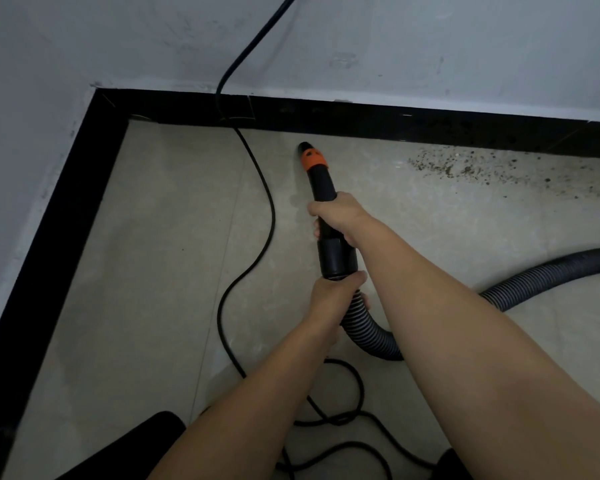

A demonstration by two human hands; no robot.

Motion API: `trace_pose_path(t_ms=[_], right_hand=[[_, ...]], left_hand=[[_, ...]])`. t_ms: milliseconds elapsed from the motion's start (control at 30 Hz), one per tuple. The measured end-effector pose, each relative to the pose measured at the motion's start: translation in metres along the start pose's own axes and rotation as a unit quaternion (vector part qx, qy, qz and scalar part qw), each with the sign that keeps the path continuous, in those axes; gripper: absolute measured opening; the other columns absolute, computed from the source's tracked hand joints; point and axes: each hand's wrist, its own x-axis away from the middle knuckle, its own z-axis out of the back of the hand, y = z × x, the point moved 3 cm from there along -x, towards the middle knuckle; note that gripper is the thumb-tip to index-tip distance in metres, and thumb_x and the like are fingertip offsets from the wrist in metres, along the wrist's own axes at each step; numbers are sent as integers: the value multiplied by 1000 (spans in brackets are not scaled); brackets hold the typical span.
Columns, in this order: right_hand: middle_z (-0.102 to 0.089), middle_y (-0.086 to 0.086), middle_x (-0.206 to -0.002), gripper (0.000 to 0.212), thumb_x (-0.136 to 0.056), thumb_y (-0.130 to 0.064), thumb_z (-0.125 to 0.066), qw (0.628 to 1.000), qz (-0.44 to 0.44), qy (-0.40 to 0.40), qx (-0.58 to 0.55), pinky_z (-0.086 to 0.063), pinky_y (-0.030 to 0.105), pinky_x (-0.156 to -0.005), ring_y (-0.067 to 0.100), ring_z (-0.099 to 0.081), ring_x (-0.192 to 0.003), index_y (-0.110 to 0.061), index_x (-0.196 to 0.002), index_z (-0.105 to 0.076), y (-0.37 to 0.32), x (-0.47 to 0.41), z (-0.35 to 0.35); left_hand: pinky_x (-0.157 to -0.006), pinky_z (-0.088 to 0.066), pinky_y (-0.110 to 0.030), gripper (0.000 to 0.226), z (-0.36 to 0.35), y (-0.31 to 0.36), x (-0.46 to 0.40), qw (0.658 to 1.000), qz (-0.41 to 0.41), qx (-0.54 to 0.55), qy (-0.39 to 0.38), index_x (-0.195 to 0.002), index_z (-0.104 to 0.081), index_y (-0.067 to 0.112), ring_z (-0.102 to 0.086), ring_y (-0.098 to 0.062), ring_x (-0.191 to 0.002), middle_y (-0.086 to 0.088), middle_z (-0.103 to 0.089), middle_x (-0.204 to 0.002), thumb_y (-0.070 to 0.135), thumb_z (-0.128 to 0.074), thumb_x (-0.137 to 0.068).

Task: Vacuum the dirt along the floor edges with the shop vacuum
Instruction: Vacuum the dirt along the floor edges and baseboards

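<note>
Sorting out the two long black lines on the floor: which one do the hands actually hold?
The thick ribbed hose: the left hand grips it behind the nozzle, which the right hand holds. The thin smooth cord lies untouched.

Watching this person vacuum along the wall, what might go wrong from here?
The black power cord snakes across the floor just left of the nozzle and loops near the person's feet, so it might get sucked against the nozzle or trip them. The dirt lies off to the right along the black baseboard, so the nozzle may miss it unless it sweeps that way. The ribbed hose bends sharply below the left hand and might kink.
</note>
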Motion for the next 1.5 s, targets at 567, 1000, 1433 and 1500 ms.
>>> trace_pose_path(t_ms=[567,1000,1433,1500], right_hand=[[-52,9,-60,11,-84,-4,-56,983,-26,153,-95,-46,26,-48,20,-50,-46,-7,-89,-47,60,51,81],[-51,9,-61,12,-84,-5,-57,955,-43,235,-175,-48,28,-51,20,-49,-48,-10,-85,-46,99,84,151],[-52,8,-61,13,-87,-4,-56,972,-80,205,-87,-46,18,-38,16,-53,-40,-7,-81,-45,85,107,211],[-51,8,-62,13,-87,-3,-56,977,-80,187,-67,-45,17,-37,17,-52,-47,-6,-82,-44,80,107,211]], left_hand=[[-51,-51,-21,12,-44,-45,27,980,39,-140,-138,-91,-55,7,-58,-15,-45,-7,-60,-56,11,-64,-85],[-47,-49,-20,10,-99,-74,40,953,64,-218,-200,-89,-53,10,-57,-12,-42,-9,-57,-63,11,-62,-87],[-44,-49,-19,13,-169,-82,61,964,62,-180,-188,-90,-53,7,-56,-12,-40,-9,-56,-64,11,-64,-86],[-44,-49,-20,13,-173,-81,64,968,70,-165,-177,-87,-53,9,-57,-13,-43,-9,-57,-64,13,-65,-86]])
